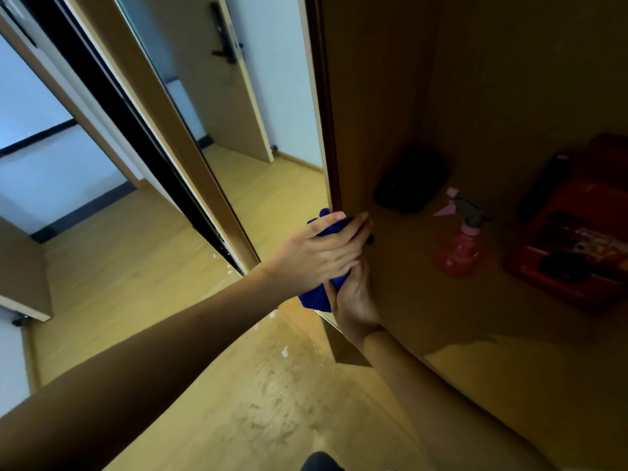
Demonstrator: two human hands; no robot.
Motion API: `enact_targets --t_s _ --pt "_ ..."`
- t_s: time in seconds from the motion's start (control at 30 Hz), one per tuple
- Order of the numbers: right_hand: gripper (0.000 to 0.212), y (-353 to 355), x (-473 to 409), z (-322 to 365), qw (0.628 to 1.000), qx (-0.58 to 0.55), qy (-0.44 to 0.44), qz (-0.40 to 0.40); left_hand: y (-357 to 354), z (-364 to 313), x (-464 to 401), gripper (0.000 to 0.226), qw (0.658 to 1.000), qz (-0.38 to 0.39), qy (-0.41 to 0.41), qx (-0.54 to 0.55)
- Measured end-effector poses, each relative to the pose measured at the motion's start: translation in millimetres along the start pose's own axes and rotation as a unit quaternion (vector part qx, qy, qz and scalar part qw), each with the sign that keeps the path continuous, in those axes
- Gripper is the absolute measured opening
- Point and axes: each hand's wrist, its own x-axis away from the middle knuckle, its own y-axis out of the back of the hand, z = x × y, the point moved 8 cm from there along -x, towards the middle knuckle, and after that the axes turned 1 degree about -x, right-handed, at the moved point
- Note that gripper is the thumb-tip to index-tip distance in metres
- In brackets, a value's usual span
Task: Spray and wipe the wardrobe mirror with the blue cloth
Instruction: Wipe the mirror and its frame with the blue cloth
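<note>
- The left hand (317, 253) presses a crumpled blue cloth (316, 295) against the edge of the brown wooden wardrobe door (373, 96), fingers curled over the cloth.
- The right hand (353, 299) grips the cloth from below.
- The tall mirror panel (258, 107) is just left of that edge.
- A pink plastic spray bottle (458, 243) stands on the wardrobe floor (509, 334), beside a red box (577, 232).

Left arm bare, stretched forward from lower left, left hand (323, 248) palm down with fingers (353, 229) curled over the blue cloth (316, 295). Right forearm rises from lower right, right hand (353, 297) just under the left, fingers upward, gripping the same cloth. Hands touching, partly overlapping.
</note>
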Motion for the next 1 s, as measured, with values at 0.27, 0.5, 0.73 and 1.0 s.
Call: enact_targets --t_s 0.27,0.5,0.73,1.0 --pt "0.054 18 -32 15 0.988 -0.138 -0.042 -0.052 5 34 -5 0.033 0.997 -0.053 0.054 -0.033" --pt "0.052 -18 15 -7 1.0 0.012 -0.026 0.009 -17 -27 8 0.032 0.999 -0.029 0.035 0.014" --pt "0.047 -34 33 -13 0.999 0.015 -0.032 -0.023 -26 -47 15 0.034 0.997 -0.048 0.064 0.013" --pt "0.059 -41 36 -18 0.984 -0.158 -0.06 -0.048 -22 -44 14 0.029 0.982 -0.138 0.11 0.062"
